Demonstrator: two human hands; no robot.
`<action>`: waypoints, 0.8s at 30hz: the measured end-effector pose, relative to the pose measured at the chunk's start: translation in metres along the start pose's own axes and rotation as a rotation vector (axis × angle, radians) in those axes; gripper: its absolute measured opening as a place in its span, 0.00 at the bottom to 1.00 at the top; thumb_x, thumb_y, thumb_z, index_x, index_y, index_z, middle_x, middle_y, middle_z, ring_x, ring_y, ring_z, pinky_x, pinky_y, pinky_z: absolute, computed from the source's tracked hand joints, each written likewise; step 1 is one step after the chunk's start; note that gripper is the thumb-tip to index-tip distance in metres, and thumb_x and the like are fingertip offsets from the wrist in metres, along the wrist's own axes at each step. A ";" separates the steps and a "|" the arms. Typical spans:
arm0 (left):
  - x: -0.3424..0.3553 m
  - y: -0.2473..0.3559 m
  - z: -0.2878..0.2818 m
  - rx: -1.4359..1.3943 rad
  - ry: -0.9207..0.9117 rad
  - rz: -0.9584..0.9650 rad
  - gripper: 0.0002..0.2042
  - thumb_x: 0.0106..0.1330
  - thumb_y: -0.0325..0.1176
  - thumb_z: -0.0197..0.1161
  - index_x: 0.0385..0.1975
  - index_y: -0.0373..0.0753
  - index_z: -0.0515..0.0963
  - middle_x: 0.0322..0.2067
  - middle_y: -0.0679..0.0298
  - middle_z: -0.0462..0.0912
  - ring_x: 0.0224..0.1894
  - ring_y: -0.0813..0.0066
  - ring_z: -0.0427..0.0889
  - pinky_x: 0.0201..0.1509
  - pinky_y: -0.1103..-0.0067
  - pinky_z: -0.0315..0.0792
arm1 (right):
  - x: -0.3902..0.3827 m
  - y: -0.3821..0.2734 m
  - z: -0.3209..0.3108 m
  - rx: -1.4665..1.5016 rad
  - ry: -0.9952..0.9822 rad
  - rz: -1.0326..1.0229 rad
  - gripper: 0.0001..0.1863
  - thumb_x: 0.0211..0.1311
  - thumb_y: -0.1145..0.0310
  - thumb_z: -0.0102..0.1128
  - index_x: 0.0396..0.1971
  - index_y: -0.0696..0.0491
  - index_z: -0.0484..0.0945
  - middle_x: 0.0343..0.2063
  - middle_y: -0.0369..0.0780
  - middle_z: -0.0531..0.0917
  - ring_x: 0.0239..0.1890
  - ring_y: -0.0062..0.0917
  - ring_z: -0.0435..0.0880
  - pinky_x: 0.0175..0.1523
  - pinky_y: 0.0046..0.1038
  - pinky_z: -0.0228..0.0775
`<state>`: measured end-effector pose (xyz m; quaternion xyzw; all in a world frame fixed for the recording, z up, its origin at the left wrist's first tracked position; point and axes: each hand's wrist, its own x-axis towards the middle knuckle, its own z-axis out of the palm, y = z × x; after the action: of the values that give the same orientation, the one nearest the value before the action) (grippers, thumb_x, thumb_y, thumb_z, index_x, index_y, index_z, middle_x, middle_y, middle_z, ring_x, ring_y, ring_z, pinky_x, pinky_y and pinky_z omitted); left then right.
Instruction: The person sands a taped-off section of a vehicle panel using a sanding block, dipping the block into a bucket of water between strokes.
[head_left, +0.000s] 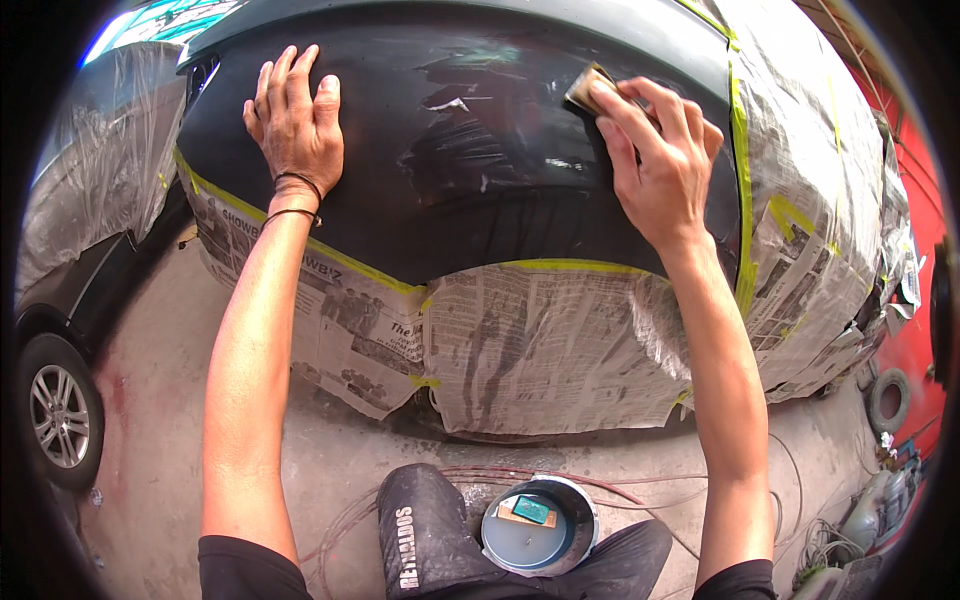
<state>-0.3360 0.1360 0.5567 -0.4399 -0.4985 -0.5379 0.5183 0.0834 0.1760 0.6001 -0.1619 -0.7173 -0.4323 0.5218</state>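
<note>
A dark car body panel (380, 140) curves across the view, wet and shiny in its middle. My left hand (298, 140) lies on the panel's left part, fingers stretched out and holding nothing. At the panel's right side, my right hand (665, 165) pinches a small tan sanding pad (590, 86) between thumb and fingers. The pad is against the panel surface; its underside is hidden. Newspaper (560, 350) fixed with yellow-green masking tape (745, 170) borders the panel below and on the right.
Between my knees stands a bucket (590, 530) of bluish water with a green block (530, 510) and a tan piece in it. Hoses (640, 480) cross the concrete floor. Another car (60, 400), partly under plastic sheet (100, 150), is at left. A loose tire (888, 400) lies at right.
</note>
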 end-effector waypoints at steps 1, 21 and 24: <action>-0.001 0.004 0.003 -0.012 0.001 -0.005 0.26 0.90 0.55 0.49 0.80 0.56 0.75 0.82 0.64 0.72 0.88 0.55 0.62 0.90 0.47 0.44 | 0.006 0.001 0.001 -0.017 0.002 -0.001 0.19 0.70 0.63 0.79 0.59 0.32 0.93 0.57 0.28 0.88 0.56 0.28 0.84 0.64 0.37 0.65; 0.001 0.002 0.000 0.002 -0.013 -0.012 0.26 0.89 0.54 0.50 0.80 0.55 0.76 0.82 0.64 0.72 0.87 0.54 0.63 0.90 0.48 0.45 | 0.009 -0.005 0.011 0.011 0.041 0.014 0.20 0.67 0.65 0.80 0.58 0.33 0.93 0.56 0.26 0.88 0.56 0.28 0.85 0.64 0.38 0.65; 0.002 0.000 -0.003 0.014 -0.021 -0.004 0.26 0.89 0.54 0.50 0.80 0.54 0.76 0.82 0.64 0.73 0.87 0.54 0.63 0.90 0.49 0.46 | 0.003 -0.001 0.001 -0.001 0.028 0.010 0.20 0.68 0.64 0.80 0.58 0.31 0.94 0.56 0.26 0.89 0.56 0.28 0.85 0.64 0.39 0.66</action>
<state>-0.3359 0.1329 0.5580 -0.4410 -0.5083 -0.5309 0.5151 0.0811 0.1753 0.6024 -0.1597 -0.7088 -0.4323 0.5341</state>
